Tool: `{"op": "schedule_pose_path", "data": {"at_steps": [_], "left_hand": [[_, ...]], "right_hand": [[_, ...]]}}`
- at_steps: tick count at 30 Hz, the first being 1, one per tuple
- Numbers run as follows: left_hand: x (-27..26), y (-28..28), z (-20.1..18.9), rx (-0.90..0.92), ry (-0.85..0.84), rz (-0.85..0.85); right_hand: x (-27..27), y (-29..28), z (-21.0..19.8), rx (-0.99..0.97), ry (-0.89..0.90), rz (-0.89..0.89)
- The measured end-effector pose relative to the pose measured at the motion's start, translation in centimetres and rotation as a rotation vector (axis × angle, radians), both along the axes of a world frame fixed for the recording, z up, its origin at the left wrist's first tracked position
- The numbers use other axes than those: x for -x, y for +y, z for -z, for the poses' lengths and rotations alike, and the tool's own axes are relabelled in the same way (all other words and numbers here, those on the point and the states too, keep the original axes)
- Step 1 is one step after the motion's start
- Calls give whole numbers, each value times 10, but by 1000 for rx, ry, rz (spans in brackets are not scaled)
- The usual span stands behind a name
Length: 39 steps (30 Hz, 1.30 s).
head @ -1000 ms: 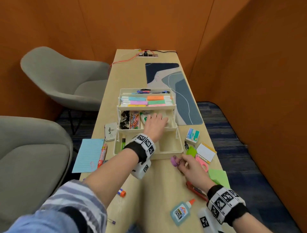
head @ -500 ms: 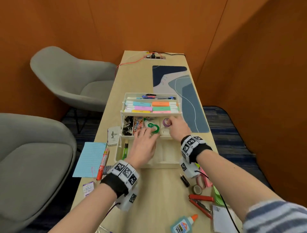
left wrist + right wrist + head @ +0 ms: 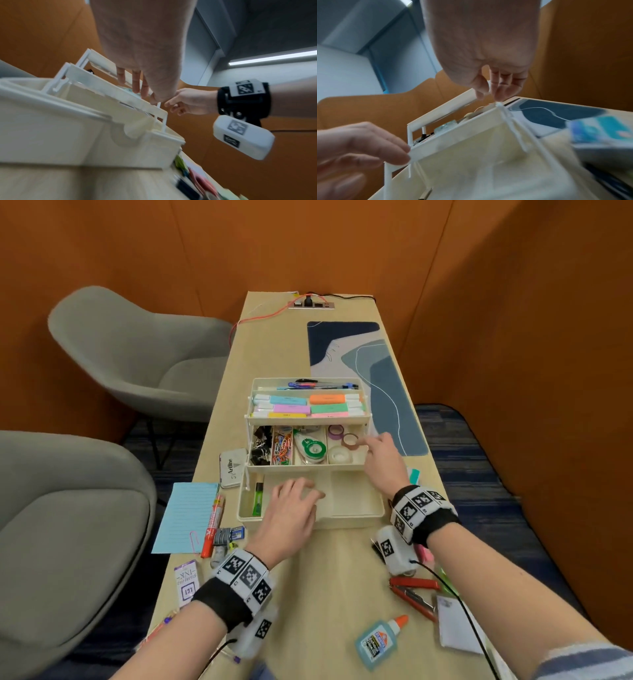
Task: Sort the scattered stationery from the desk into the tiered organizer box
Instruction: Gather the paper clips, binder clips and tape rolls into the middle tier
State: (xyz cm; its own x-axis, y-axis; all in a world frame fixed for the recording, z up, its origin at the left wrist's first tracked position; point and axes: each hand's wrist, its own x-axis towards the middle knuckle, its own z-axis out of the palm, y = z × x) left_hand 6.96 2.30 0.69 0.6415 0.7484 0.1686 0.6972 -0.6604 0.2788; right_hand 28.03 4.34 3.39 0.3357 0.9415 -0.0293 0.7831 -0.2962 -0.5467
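Note:
The white tiered organizer box [image 3: 342,522] stands open mid-desk. Its top tier holds highlighters and pens. Its middle tier holds clips, a green correction tape [image 3: 313,448] and three tape rolls: purple [image 3: 335,431], brownish [image 3: 349,440] and clear [image 3: 339,455]. My right hand [image 3: 373,450] is at that tier's right end, index fingertip beside the brownish roll. The right wrist view shows its fingers [image 3: 498,86] loosely curled and empty. My left hand [image 3: 301,496] hovers over the bottom tier with relaxed, straight fingers [image 3: 135,83], holding nothing. A green highlighter [image 3: 257,499] lies in that tier.
Left of the box lie an ink pad [image 3: 233,467], a blue notepad [image 3: 186,517], a red marker [image 3: 213,522] and a staples box [image 3: 227,535]. Near me are a glue bottle [image 3: 378,642], a red tool [image 3: 412,594] and a white card [image 3: 455,628]. Grey chairs stand left.
My right hand carried a purple tape roll from the desk into the middle tier and let it go. My left hand drew back from the middle tier to over the bottom tier.

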Motion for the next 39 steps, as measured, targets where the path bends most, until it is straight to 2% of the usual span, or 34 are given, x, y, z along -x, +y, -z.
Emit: {"op": "schedule_pose_path", "data": {"at_steps": [4, 9, 12, 15, 18, 20, 24, 28, 31, 34, 36, 39], "left_hand": [[-7, -25, 13, 68, 0, 165], [-30, -61, 35, 248, 184, 375], [-51, -71, 42, 247, 275, 446], [-63, -72, 44, 245, 298, 456], [-60, -67, 40, 248, 279, 432], [-47, -60, 41, 270, 243, 377], [-9, -44, 44, 293, 154, 227], [26, -37, 46, 334, 55, 59], [27, -33, 40, 186, 6, 21], [-3, -16, 12, 26, -47, 14], [-29, 6, -6, -71, -1, 44], [-56, 40, -20, -108, 230, 96]], "right_hand": [[-31, -68, 18, -59, 105, 153], [-60, -144, 46, 54, 108, 273], [-47, -173, 66, 260, 39, 77], [-24, -182, 87, 357, -170, -115], [-11, -176, 97, 370, -343, -158], [-5, -171, 99, 332, -359, -122], [-1, -161, 92, 371, -241, -64], [-1, -128, 49, 115, -54, 24], [0, -81, 11, -101, 39, 84], [-1, -34, -8, -109, -26, 24], [-4, -13, -12, -23, -74, -19], [-6, 3, -16, 81, -165, -46]]}}
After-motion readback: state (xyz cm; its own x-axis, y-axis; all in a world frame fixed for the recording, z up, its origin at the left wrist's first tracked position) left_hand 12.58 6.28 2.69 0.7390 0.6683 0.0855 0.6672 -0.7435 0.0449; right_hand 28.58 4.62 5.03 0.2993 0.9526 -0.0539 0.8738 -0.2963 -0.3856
